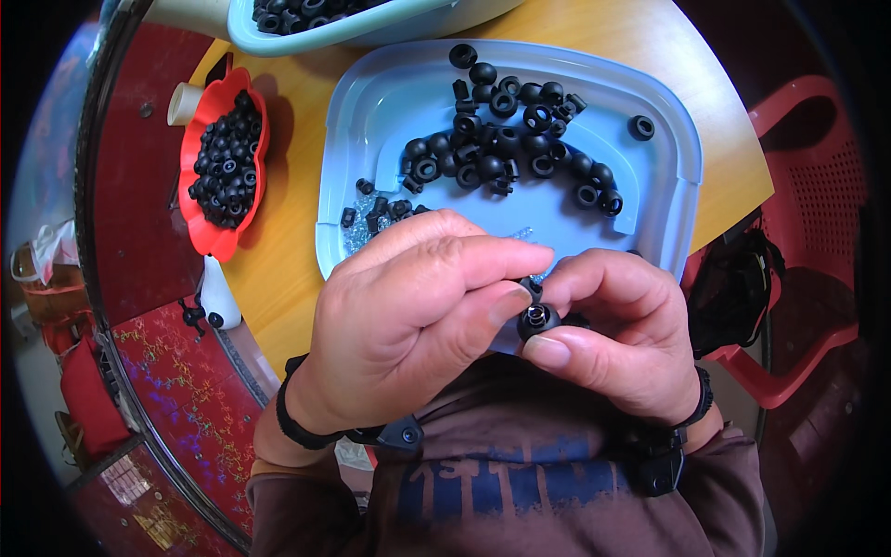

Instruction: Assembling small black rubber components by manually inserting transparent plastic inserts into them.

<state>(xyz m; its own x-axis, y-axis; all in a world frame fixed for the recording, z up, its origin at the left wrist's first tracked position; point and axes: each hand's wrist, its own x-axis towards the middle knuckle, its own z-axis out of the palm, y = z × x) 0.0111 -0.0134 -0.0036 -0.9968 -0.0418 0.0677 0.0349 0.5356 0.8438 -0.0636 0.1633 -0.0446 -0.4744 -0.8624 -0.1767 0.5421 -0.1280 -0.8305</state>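
Observation:
Close in front of my body, both hands meet over the near edge of a light blue plastic tray (682, 200). My right hand (622, 325) is closed, pinching a black ball-shaped cord stopper shell (549, 325) between thumb and fingers. A shiny coiled spring (536, 314) shows in the shell's opening. My left hand (399, 320) is closed too, its thumb and forefinger on a small black plug (531, 289) just above the shell. Whether plug and shell touch is hard to see. More black shells (490, 167) and plugs lie across the tray's far half.
Beside my left hand, small black plugs (379, 223) lie with clear bluish springs (357, 237) in the tray. A red scalloped dish (206, 243) of black pieces stands at left on the wooden table (733, 139). Another blue tub (371, 32) stands behind. A red plastic chair (817, 176) is at right.

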